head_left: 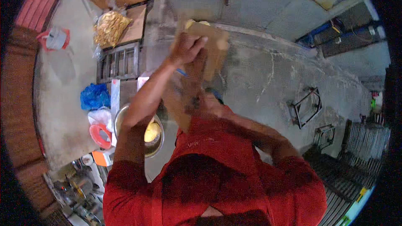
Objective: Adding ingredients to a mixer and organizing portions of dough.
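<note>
A long light-brown board [215, 65], apparently wooden, slants away from my body; motion blurs it. My left hand [187, 49] is over its far part, fingers curled closed; what they hold, if anything, is hidden. Pale yellow pieces [197, 23] show at the board's far end. Between my hands runs a dark brown long shape [194, 69] that I cannot name. Close to my red-clothed front, my right hand [209, 105] is by the board's near part, its fingers smeared by motion. Beneath my left forearm a metal bowl [160, 142] holds a yellow lump [151, 132] in dark contents.
At the far left, a clear bag of yellowish-brown pieces [111, 27] rests on a brown panel. Left of the bowl lie a blue plastic bag [95, 96] and a red-rimmed container [100, 136]. Metal frames [307, 106] stand on the floor to the right.
</note>
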Available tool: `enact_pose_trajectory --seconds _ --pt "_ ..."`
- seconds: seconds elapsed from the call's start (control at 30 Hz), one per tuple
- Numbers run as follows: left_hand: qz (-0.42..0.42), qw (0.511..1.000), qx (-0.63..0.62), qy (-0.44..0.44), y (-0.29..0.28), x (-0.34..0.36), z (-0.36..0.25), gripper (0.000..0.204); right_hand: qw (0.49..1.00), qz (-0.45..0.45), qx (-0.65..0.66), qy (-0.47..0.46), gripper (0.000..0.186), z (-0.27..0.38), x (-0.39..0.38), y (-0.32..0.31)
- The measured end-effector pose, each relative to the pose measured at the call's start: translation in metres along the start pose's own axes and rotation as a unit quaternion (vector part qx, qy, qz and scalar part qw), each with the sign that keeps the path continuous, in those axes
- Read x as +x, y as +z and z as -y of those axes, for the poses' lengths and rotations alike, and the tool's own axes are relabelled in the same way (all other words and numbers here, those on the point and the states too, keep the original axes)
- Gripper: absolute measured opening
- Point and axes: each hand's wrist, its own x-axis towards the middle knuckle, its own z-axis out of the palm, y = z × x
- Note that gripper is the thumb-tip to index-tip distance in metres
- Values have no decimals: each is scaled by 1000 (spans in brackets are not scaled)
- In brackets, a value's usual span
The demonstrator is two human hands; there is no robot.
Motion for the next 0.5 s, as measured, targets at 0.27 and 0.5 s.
enact_pose_trajectory --seconds 0.27,0.5 --pt "-127 984 -121 30 92 71 -66 32 797 -461 360 -150 26 -162 -33 -66" --pt "-18 990 -72 -118 113 -26 -4 28 759 -564 -223 236 18 -256 -207 -254"
